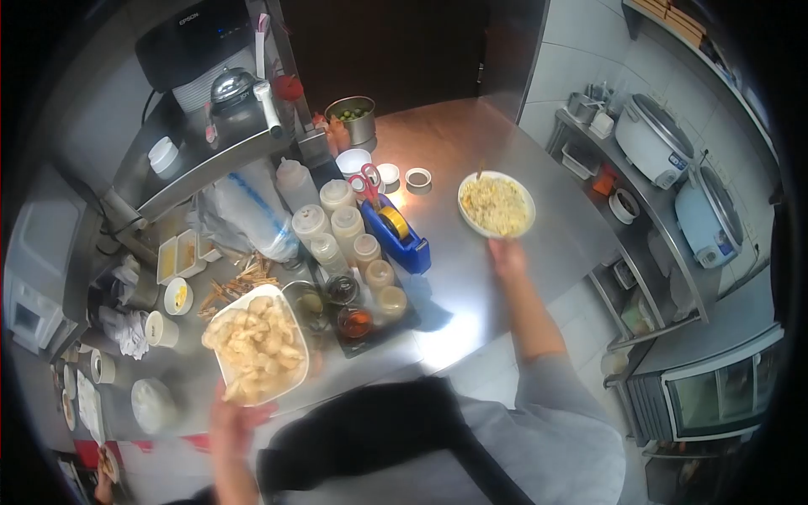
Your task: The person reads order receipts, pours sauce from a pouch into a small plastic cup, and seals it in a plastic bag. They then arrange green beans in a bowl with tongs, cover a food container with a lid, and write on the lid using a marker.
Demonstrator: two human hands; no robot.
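Note:
My right hand (pixel 506 257) grips the near rim of a round white plate (pixel 533 220). Fried rice (pixel 495 204) covers the plate, which is at the steel counter's right part, and a utensil handle sticks up at its far side. At the lower left, my left hand (pixel 234 425) is blurred by motion and closed at the near edge of a white square container (pixel 296 380). Pale, puffy crackers (pixel 257 345) are heaped in that container; some fingers are hidden beneath it.
Beside the container stand several squeeze bottles (pixel 337 195), sauce jars (pixel 354 321) and a blue tape dispenser (pixel 411 249) with red scissors (pixel 367 181). Small sauce cups (pixel 417 178) sit further back. Rice cookers (pixel 652 139) occupy the right shelf. Another person's hand (pixel 106 471) shows at lower left.

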